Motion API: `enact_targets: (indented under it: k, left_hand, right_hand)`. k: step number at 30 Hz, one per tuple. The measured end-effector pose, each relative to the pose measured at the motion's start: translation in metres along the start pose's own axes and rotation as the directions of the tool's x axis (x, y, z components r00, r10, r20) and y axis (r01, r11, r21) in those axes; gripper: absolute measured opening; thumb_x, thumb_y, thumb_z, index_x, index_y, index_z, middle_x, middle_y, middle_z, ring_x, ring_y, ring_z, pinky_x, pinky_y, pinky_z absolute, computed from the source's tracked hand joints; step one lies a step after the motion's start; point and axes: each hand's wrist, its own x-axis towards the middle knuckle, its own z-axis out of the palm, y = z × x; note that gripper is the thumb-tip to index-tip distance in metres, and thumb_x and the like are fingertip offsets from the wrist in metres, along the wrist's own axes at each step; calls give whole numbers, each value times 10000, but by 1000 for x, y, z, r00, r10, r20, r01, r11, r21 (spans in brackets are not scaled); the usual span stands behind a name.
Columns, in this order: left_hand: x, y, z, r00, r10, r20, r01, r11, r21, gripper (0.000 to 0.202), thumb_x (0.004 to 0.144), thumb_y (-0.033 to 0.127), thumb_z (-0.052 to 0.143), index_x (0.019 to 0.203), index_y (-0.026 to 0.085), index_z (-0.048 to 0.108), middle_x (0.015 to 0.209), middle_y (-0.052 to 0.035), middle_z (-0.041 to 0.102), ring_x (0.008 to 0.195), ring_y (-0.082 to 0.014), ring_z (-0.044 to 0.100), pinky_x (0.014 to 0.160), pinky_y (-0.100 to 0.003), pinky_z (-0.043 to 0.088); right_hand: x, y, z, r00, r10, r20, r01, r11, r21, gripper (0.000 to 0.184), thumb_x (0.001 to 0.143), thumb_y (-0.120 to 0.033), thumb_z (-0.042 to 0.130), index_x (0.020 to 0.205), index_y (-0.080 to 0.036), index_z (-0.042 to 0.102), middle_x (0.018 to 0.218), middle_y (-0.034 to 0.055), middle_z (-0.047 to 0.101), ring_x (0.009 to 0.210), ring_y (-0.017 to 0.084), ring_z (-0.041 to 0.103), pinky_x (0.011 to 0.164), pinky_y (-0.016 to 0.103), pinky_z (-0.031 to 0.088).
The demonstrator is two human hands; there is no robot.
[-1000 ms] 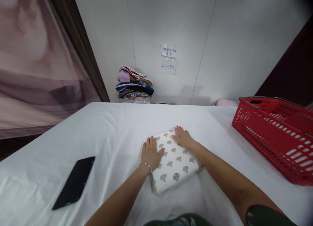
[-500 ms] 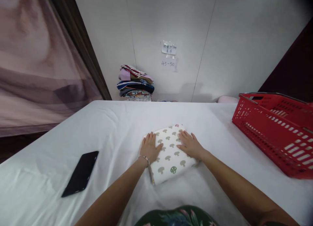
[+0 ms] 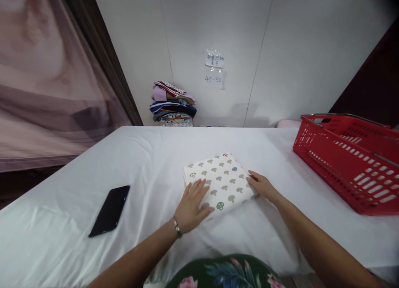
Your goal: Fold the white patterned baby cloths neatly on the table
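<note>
A folded white cloth [image 3: 222, 178] printed with grey mushrooms, plus a few coloured ones, lies flat in front of me. My left hand [image 3: 190, 207] rests with spread fingers on its near left corner. At the cloth's right edge is my right hand [image 3: 262, 185], its fingertips touching the border and its thumb side apart from the other fingers. Neither hand grips the fabric. Whether any right fingertips reach under the edge is hidden.
A white-covered table [image 3: 149, 155] bears a black phone [image 3: 109, 211] at left and a red plastic basket [image 3: 346, 155] at right. Behind stands a stack of folded cloths [image 3: 173, 105] by a wall with paper labels [image 3: 214, 70]. A pinkish curtain [image 3: 46, 72] hangs at left.
My left hand has slid toward me to the cloth's near left corner. My right hand has moved outward from the top of the cloth to its right edge.
</note>
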Motion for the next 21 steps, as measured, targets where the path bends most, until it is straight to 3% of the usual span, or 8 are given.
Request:
enact_targets:
  k: [2, 4, 7, 13, 17, 21]
  left_hand:
    - [-15, 7, 1, 991, 127, 54, -127, 992, 4, 646, 804, 513, 466, 1349, 193, 331, 1443, -95, 271, 1338, -253, 192, 1086, -490, 123]
    - [-23, 9, 5, 979, 178, 97, -181, 983, 21, 656, 796, 447, 501, 1366, 195, 296, 1440, -90, 280, 1331, -254, 210, 1081, -498, 143]
    - [-27, 7, 11, 981, 168, 101, -176, 982, 68, 627, 789, 255, 486, 1376, 194, 274, 1442, -75, 279, 1334, -235, 205, 1083, -490, 159]
    - [-30, 12, 10, 991, 119, 65, -126, 984, 122, 808, 591, 8, 435, 1367, 184, 294, 1451, -68, 259, 1338, -234, 195, 1078, -484, 202]
    - [-35, 5, 14, 991, 130, 21, -132, 985, 112, 786, 625, -48, 375, 1370, 188, 290, 1422, -78, 320, 1323, -209, 246, 1062, -450, 267]
    - [-39, -3, 16, 981, 191, 29, -192, 980, 48, 696, 704, -37, 342, 1363, 182, 299, 1387, -73, 382, 1313, -168, 272, 1060, -402, 295]
  right_hand:
    - [-4, 3, -5, 999, 43, 11, -43, 998, 36, 602, 752, -469, 556, 1270, -172, 480, 1156, 94, 585, 987, 244, 573, 800, 335, 486]
    - [-5, 1, -7, 996, 84, 24, -84, 996, 25, 626, 747, -504, 554, 1266, -162, 484, 1141, 111, 588, 959, 253, 582, 724, 317, 506]
    - [-3, -11, -7, 985, 166, 53, -165, 986, -22, 647, 743, -531, 550, 1265, -155, 487, 1244, 130, 518, 1017, 259, 556, 732, 297, 502]
    - [-2, -27, -9, 943, 271, 192, -285, 957, 52, 739, 682, -547, 625, 1289, -165, 448, 1294, 138, 477, 1014, 267, 557, 686, 317, 522]
    - [-4, -20, -9, 935, 185, 302, -252, 946, 202, 714, 668, -498, 672, 1272, -182, 460, 1199, 120, 565, 961, 243, 593, 716, 315, 519]
    - [-4, -6, -7, 971, 137, 198, -178, 962, 208, 733, 671, -474, 682, 1293, -179, 431, 1171, 120, 580, 920, 221, 615, 749, 294, 503]
